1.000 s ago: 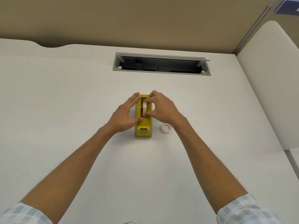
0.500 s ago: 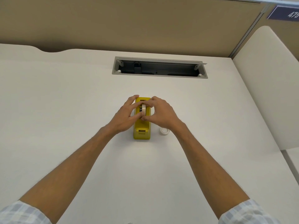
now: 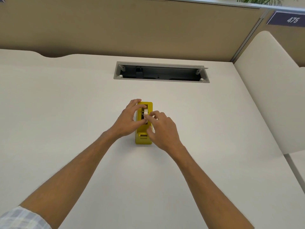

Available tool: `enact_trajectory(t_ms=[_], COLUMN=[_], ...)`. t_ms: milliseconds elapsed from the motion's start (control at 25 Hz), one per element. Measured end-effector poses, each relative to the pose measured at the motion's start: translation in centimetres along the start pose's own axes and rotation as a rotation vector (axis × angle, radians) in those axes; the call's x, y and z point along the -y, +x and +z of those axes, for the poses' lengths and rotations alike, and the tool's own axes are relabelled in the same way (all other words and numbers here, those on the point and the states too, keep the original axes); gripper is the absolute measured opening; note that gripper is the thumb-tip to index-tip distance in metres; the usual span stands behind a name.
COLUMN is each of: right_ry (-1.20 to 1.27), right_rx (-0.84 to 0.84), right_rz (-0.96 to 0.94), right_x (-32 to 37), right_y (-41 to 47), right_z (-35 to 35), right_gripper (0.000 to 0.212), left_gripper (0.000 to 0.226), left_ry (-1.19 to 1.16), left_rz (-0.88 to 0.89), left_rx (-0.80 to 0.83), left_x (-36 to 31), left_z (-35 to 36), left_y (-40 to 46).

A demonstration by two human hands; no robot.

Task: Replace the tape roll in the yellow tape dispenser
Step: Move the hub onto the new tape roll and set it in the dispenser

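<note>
Both hands are at work over the dispenser, close together yet not touching each other. Our left hand (image 3: 127,119) grips the left side of the yellow tape dispenser (image 3: 144,139), its fingers curled over the far top edge and its thumb lying across the near side of the open well. In that well sits the tape roll (image 3: 145,111), standing on edge on a dark hub, pale and narrow. Our right hand (image 3: 162,128) comes in from the right with its fingertips (image 3: 148,116) pinched at the near rim of the roll; its other fingers curl loosely above the dispenser's right wall. We cannot tell whether a loose end of tape lies between those fingertips. The dispenser stands upright on the white surface (image 3: 66,113), roughly at its middle, with its cutter end towards us. Beyond it, a grey cable slot (image 3: 161,72) is set into the surface, its flap raised. Farther right, a sign reading 475 (image 3: 292,19) hangs on the partition.
</note>
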State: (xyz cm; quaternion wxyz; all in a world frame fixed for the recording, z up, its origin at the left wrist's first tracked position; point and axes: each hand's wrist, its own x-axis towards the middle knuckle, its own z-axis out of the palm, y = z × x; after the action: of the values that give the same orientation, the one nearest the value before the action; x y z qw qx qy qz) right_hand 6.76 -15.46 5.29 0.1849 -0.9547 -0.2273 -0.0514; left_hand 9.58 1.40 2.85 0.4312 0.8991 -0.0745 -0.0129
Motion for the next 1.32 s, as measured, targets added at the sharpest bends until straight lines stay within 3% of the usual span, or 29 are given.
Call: enact_trajectory(t_ms=[320,520,720,880,1120,1320], right_ry=[-0.032,-0.013,-0.022,-0.025,-0.026,-0.022], right_rx=[-0.004,0.004,0.002,0.019,0.021,0.027], right_rz=[0.039,0.047,0.049,0.058,0.056,0.060], right_x=[0.41,0.49,0.55,0.50,0.47,0.58], right_y=[0.39,0.45,0.46,0.63,0.65,0.71], right_z=[-0.46,-0.48,-0.49,-0.50,-0.64,-0.53], right_gripper=[0.033,0.036,0.035,0.037,0.036,0.038], left_gripper=[0.045,0.054,0.041,0.059,0.040,0.062], left_ry=[0.024,0.018,-0.001,-0.070,-0.082,-0.033], left_rz=[-0.006,-0.021,-0.036,-0.100,-0.080,-0.099], left_rx=[-0.007,-0.034,-0.054,-0.059,-0.051,-0.025], left_x=[-0.30,-0.68,-0.49,-0.51,-0.52,-0.81], left_z=[0.41,0.26,0.52,0.63,0.43,0.38], left_y=[-0.21,-0.05,-0.17,-0.27,-0.28,-0.30])
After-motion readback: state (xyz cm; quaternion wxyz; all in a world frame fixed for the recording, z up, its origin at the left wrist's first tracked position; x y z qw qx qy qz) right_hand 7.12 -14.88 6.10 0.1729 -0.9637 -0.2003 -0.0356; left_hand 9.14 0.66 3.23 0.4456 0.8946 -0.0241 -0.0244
